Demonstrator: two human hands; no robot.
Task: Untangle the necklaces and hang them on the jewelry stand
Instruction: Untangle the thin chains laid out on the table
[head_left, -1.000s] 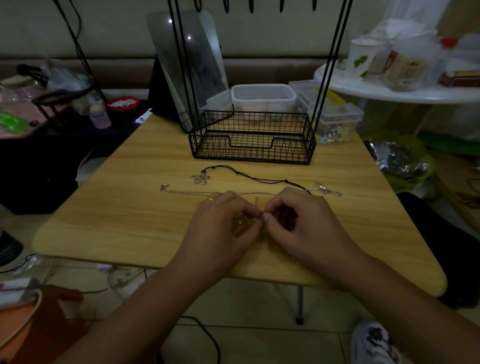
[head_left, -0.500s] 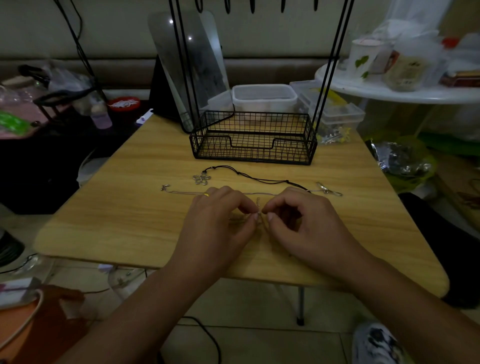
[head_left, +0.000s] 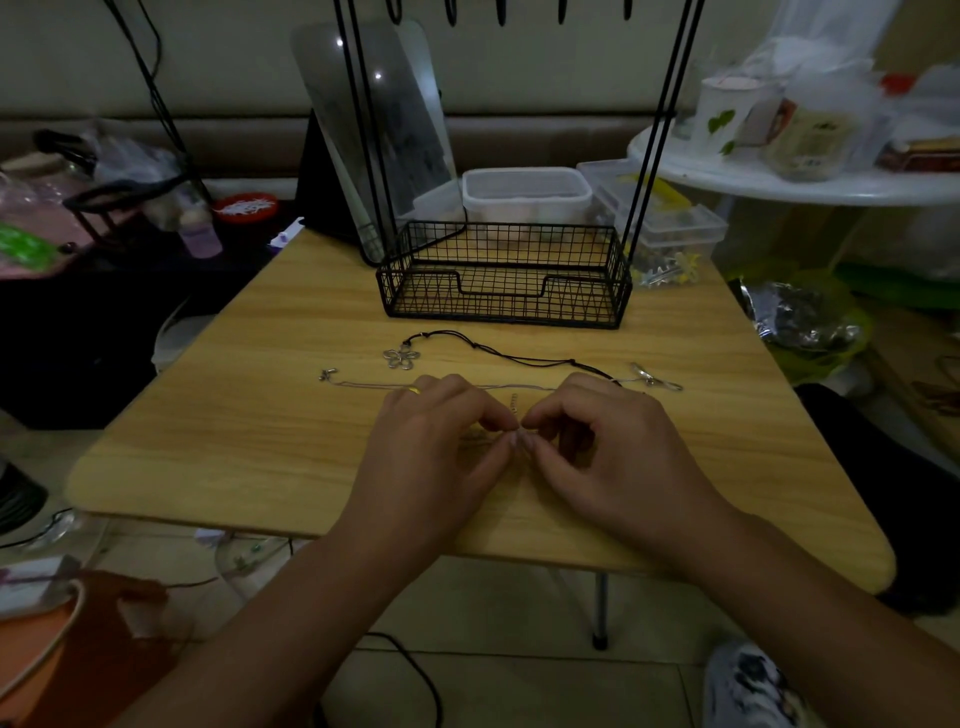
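Now both hands, left (head_left: 436, 447) and right (head_left: 613, 452), pinch thin chain (head_left: 514, 410) between them.

Dim, murky picture; wide-angle edges bend, perhaps slightly blurred.

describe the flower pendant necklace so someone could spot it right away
Start at the black wire basket at the far side of the wooden table. Just in front of it lies a black cord necklace; unlike the thin silver chain beside it, it carries a silver flower pendant.
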